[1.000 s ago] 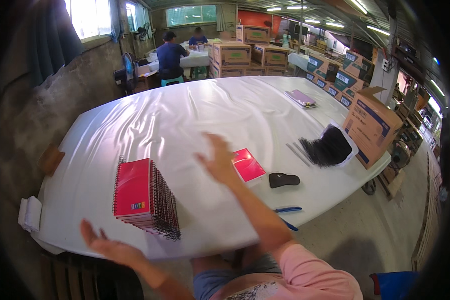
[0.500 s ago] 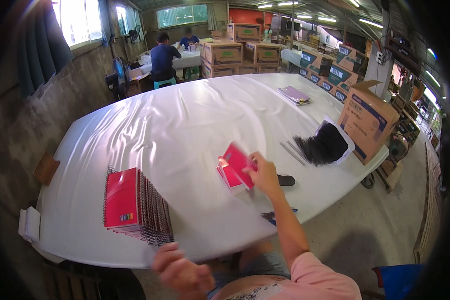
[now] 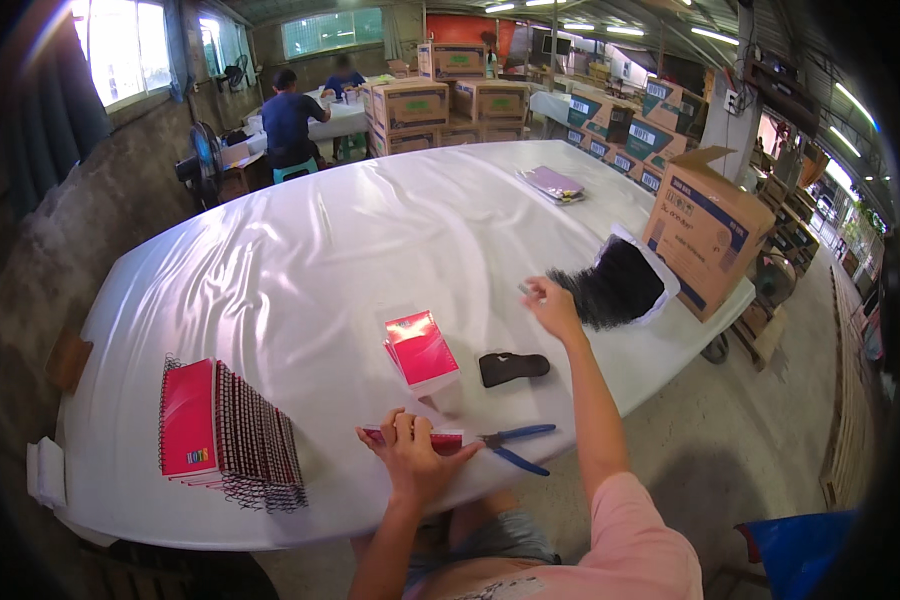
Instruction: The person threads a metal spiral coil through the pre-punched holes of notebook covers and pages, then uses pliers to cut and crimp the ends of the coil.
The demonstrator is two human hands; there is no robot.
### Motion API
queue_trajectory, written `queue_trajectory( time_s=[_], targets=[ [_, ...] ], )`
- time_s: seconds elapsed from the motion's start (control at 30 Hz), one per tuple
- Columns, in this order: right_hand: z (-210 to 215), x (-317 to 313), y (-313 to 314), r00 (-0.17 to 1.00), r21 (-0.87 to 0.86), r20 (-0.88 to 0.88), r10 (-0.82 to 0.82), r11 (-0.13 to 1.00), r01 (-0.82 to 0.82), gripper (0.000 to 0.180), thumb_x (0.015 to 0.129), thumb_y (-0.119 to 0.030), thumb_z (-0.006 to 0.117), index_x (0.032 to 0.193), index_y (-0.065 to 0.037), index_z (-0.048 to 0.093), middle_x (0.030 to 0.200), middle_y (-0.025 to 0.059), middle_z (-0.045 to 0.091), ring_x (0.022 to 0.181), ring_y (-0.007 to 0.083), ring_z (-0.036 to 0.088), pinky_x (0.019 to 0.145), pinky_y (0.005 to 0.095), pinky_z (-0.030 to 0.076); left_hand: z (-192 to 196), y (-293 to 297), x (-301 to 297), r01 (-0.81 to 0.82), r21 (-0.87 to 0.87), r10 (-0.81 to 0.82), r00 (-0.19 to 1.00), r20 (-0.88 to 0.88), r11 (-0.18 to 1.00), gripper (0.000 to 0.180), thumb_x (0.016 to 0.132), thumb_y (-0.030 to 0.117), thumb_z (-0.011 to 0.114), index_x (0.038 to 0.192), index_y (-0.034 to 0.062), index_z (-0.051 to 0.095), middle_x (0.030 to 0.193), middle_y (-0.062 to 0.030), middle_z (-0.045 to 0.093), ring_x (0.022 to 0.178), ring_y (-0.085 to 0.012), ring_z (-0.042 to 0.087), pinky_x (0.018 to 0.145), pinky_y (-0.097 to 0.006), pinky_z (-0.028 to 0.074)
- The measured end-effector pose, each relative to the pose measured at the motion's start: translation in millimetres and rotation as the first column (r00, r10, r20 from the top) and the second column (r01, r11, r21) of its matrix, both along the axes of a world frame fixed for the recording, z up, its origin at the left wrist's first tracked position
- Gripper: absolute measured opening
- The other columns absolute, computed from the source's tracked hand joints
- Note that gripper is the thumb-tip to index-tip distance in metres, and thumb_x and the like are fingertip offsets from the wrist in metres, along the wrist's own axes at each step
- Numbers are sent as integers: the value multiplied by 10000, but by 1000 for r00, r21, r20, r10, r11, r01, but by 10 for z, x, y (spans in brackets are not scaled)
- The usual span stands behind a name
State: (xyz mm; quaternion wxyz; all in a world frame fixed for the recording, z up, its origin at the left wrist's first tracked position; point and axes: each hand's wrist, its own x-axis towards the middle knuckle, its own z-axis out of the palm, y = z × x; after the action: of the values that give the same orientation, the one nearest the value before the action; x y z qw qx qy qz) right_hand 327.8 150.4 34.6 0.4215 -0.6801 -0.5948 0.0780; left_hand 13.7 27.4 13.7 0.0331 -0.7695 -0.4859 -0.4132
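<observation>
Here, head view, line by line.

Containers: a brown cardboard box with blue print (image 3: 708, 228) stands at the table's right edge, flaps up, contents hidden; just beside it a white tray of black wire coils (image 3: 620, 284) lies heaped full.
Left hand: the left hand (image 3: 410, 455) presses flat, fingers together, on a thin red-covered notebook (image 3: 415, 436) at the near edge of the table.
Right hand: the right hand (image 3: 550, 305) reaches toward the tray, thumb and fingers pinched on a small pale piece too small to tell.
Other things: a red spiral notebook in clear wrap (image 3: 421, 349) lies between the hands; a black flat pouch (image 3: 513, 367) sits to its right; blue-handled pliers (image 3: 513, 442) lie just beside the left hand; a slanting stack of red spiral-bound notebooks (image 3: 225, 435) sits near the near left corner.
Surface: a long table under glossy white plastic sheet (image 3: 320, 240).
Room: a workshop with stacked cardboard cartons (image 3: 450, 100) beyond the far edge, and two seated people (image 3: 292, 122) at another table.
</observation>
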Motion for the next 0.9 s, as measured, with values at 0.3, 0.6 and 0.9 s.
queue_trajectory(
  time_s=[0.3,0.6,0.9],
  targets=[
    [-475,-166,424,921,-159,388,-26,983,94,488,802,-5,544,1280,-82,490,1117,211,529,991,367,575,835,433,473,-31,-65,-189,-138,22,138,990,14,990,376,518,392,805,663,151,555,829,5,536,922,-240,492,890,-562,267],
    [177,-1511,-1338,760,-100,-217,612,761,-641,213,842,-43,630,1046,-82,679,881,87,592,707,162,558,637,257,451,-193,-29,-290,-155,91,150,987,51,984,380,546,431,796,730,172,588,865,27,515,935,-205,469,886,-564,260],
    [66,-1605,-1393,665,-140,-484,569,700,-701,182,893,-57,574,1053,-54,659,766,50,599,641,125,525,604,244,444,-176,-6,-278,-154,118,151,988,36,981,431,481,426,784,724,150,559,839,-1,501,913,-228,469,851,-542,283]
  ],
)
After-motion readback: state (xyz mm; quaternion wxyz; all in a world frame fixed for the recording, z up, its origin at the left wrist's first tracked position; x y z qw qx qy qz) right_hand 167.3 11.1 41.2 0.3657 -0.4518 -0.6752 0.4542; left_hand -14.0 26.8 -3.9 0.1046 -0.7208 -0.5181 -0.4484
